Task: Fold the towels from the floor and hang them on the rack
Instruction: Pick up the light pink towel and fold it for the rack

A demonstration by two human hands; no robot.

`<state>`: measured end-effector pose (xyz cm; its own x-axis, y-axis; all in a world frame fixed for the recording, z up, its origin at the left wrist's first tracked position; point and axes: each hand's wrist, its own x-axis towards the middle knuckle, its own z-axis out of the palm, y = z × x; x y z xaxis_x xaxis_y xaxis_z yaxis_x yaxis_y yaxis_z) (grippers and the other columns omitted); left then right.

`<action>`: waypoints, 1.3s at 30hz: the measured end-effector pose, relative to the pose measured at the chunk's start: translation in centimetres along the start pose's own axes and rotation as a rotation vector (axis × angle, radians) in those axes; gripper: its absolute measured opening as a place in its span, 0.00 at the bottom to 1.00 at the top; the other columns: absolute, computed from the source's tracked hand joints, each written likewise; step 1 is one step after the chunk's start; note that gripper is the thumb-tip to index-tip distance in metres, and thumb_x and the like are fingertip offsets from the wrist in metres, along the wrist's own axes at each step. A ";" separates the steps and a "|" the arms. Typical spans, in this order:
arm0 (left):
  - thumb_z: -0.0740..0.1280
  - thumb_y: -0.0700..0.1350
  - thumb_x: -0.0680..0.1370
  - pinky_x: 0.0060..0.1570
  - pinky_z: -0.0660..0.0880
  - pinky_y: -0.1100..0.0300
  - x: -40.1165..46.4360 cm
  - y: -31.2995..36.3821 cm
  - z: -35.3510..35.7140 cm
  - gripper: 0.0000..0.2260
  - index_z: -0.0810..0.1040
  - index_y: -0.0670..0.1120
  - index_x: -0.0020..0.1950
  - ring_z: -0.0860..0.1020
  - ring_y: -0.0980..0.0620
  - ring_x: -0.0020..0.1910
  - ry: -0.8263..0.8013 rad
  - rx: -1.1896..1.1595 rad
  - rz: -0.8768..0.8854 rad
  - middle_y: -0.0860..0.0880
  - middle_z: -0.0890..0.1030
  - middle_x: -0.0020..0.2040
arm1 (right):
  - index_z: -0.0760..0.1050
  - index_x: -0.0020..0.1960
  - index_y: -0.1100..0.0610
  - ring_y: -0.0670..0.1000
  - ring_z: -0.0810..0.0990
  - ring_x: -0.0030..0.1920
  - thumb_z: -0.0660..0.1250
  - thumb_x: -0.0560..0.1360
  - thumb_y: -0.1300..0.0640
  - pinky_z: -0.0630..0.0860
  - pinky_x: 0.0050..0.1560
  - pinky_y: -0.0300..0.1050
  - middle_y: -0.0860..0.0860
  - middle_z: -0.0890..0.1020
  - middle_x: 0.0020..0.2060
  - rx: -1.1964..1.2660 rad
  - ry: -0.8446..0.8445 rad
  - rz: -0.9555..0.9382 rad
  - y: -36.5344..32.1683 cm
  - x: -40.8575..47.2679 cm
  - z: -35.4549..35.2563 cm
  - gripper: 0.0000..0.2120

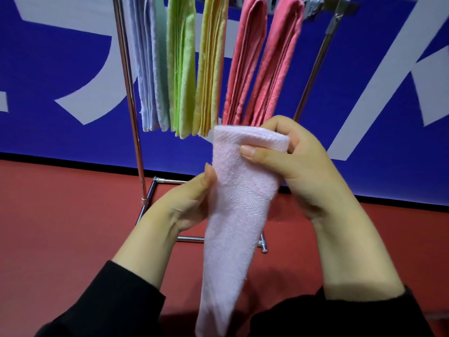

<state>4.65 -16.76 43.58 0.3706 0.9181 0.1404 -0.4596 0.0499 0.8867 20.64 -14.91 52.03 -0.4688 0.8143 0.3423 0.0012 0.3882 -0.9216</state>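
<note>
A pale pink towel (233, 205), folded into a narrow strip, hangs down between my hands in front of the rack. My right hand (296, 166) pinches its folded top edge, thumb on the near face. My left hand (184, 203) holds its left side lower down, thumb pressed on the cloth. Behind stands the chrome rack (132, 98) with folded towels hanging on it: a light blue one (150, 69), a green one (181, 69), a yellow one (211, 69) and two coral pink ones (264, 66).
The rack's base bars (167, 182) rest on the red floor (60, 215). A blue wall with white shapes (60, 69) runs behind it. A right upright of the rack (313, 76) slants beside the coral towels. My sleeves are black.
</note>
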 end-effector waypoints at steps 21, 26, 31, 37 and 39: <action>0.61 0.52 0.81 0.47 0.76 0.61 2.2 -1.1 -1.5 0.14 0.81 0.46 0.56 0.83 0.56 0.50 0.507 0.070 -0.363 0.51 0.85 0.51 | 0.77 0.59 0.61 0.54 0.85 0.38 0.64 0.78 0.57 0.80 0.33 0.47 0.58 0.85 0.44 0.744 0.419 0.779 14.1 5.5 -1.5 0.12; 0.61 0.53 0.81 0.51 0.78 0.58 2.9 -1.2 -2.2 0.16 0.80 0.43 0.60 0.82 0.52 0.54 0.584 -0.077 -0.333 0.48 0.84 0.54 | 0.77 0.62 0.62 0.61 0.78 0.61 0.58 0.78 0.39 0.68 0.67 0.56 0.61 0.79 0.61 0.888 0.250 0.884 18.1 2.9 -0.5 0.29; 0.63 0.47 0.80 0.46 0.79 0.61 3.0 -0.5 -2.6 0.14 0.77 0.41 0.62 0.83 0.52 0.52 0.661 -0.044 -0.193 0.47 0.85 0.53 | 0.78 0.63 0.60 0.60 0.77 0.64 0.53 0.73 0.30 0.66 0.68 0.58 0.60 0.78 0.62 0.862 -0.059 0.757 18.3 2.0 -0.1 0.39; 0.64 0.46 0.79 0.52 0.76 0.58 2.8 -0.1 -2.9 0.14 0.77 0.43 0.63 0.82 0.50 0.55 0.599 0.166 -0.106 0.47 0.84 0.55 | 0.75 0.63 0.55 0.52 0.79 0.61 0.75 0.66 0.42 0.73 0.63 0.50 0.53 0.82 0.58 0.385 -0.267 0.628 16.4 0.4 0.0 0.30; 0.63 0.44 0.80 0.49 0.77 0.59 2.6 0.0 -2.8 0.13 0.78 0.42 0.63 0.82 0.50 0.54 0.563 0.181 -0.101 0.46 0.84 0.55 | 0.78 0.59 0.57 0.50 0.82 0.57 0.74 0.68 0.54 0.76 0.60 0.46 0.52 0.84 0.54 0.290 -0.222 0.592 16.0 -0.1 0.6 0.20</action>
<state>3.36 -13.24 42.72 -0.1016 0.9820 -0.1596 -0.2812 0.1255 0.9514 20.16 -9.02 37.12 -0.6319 0.7336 -0.2500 0.0909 -0.2501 -0.9639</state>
